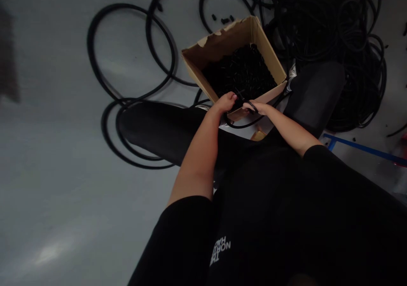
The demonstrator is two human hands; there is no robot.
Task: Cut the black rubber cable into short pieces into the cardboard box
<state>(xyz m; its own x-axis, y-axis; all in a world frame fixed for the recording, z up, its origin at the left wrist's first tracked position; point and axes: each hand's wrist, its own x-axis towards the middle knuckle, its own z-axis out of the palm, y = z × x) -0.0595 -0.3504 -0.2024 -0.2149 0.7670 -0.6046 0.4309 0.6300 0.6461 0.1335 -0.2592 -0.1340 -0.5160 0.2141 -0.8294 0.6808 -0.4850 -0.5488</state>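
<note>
An open cardboard box stands on the floor between the knees, with many small black pieces inside. Over its near edge, my left hand is closed, its thumb on top; what it grips is too dark to make out. Just to the right, my right hand is closed around a black hose, which loops below both hands. The hands are close together, a small dark gap between them. Where the hose ends is hidden against the dark contents.
Loose black hose loops lie on the grey floor at the left. A large tangled pile of hose is at the upper right. Several small black pieces lie behind the box. Blue tape marks the floor at the right.
</note>
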